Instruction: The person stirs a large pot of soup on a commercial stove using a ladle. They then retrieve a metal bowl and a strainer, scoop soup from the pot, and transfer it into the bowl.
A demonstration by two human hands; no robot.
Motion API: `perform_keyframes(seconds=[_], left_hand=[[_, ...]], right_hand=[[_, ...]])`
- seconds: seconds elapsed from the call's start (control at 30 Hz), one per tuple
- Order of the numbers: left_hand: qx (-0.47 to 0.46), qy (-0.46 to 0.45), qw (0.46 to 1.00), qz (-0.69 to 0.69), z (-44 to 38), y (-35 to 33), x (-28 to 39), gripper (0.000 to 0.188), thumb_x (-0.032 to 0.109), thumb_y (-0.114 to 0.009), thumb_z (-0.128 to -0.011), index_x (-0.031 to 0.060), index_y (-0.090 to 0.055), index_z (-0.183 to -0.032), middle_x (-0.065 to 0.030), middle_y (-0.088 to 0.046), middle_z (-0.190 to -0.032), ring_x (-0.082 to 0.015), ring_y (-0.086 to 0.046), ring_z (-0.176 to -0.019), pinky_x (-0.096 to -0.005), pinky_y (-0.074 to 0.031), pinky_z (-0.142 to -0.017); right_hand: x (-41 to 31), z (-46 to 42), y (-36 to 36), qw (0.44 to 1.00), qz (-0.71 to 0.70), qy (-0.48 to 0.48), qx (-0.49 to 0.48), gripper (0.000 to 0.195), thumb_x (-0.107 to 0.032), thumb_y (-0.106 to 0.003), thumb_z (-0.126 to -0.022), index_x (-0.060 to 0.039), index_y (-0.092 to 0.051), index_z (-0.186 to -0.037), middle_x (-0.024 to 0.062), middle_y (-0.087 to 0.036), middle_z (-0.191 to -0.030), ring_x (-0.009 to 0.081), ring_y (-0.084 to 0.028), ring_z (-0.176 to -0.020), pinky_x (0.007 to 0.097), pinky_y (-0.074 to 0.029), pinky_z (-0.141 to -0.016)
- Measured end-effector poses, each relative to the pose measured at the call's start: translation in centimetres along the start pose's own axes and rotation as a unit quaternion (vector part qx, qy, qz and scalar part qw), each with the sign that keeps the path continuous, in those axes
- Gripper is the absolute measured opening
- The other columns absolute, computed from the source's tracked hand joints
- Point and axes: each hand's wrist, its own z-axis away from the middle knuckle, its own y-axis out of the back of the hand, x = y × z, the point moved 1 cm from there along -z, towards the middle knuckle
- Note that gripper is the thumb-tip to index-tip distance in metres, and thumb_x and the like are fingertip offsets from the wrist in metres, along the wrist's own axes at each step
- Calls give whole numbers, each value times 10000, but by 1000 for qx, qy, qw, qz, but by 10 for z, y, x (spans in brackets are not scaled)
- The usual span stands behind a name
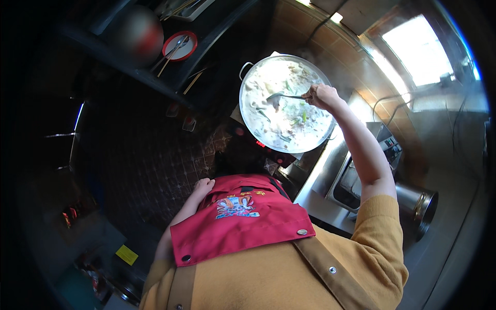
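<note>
A large round metal pot (243, 104) full of a pale, steaming soup with green pieces stands on a dark cooker with a lit red display (260, 143). Over the soup, my right hand (321, 96) grips the handle of a metal ladle (288, 95); its bowl end dips into the liquid. My left hand (203, 186) hangs low at the side of my red apron (240, 232). Its fingers look curled, and whether they hold the apron's edge cannot be made out.
Up left, a dark shelf carries a red-rimmed plate (180, 45) with a spoon and chopsticks. Right of the pot are a metal counter (310, 201), a deep fryer-like appliance (348, 182) and a steel cylindrical pot (414, 209). Brown tiles (205, 155) cover the floor.
</note>
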Motion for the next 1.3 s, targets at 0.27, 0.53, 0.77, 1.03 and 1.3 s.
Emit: perform_keyframes(seconds=[0.27,0.53,0.77,1.03,1.3], left_hand=[[-35,-25,997,-62,-7,35,20,427,439,-476,-865,60,-667,-922,-214,-637,-1003,-379,-592,-999,-456,-460,-879],[-54,-47,994,-82,-25,41,42,417,421,-473,-868,53,-663,-914,-216,-636,-1007,-382,-592,-999,-461,-456,-878],[-25,-45,996,-68,-16,36,55,413,417,-478,-868,45,-657,-852,-169,-670,-834,-344,-636,-891,-432,-477,-833],[10,9,1000,-21,1,18,29,424,422,-479,-868,37,-640,-794,-172,-660,-786,-329,-646,-832,-429,-488,-783],[-18,8,1000,-18,-8,-9,4,471,495,-474,-852,56,-642,-819,-209,-646,-898,-369,-620,-901,-457,-478,-791]], right_hand=[[6,83,-19,998,39,-49,19,221,-258,-604,-796,-251,-718,-985,72,-681,-803,262,-644,-707,383,-496,-604],[76,131,6,987,-32,-111,107,240,-265,-562,-867,-212,-694,-1060,94,-671,-735,232,-653,-693,362,-509,-694],[121,89,11,942,-207,-262,41,308,-270,-523,-900,-120,-646,-1139,105,-629,-639,159,-591,-464,325,-494,-487],[137,17,-12,871,-379,-312,-13,264,-262,-527,-910,-69,-667,-1024,75,-619,-608,107,-526,-430,273,-425,-399],[100,-28,-18,919,-331,-213,-31,264,-220,-552,-854,-78,-694,-1025,76,-602,-591,103,-489,-421,264,-389,-373]])
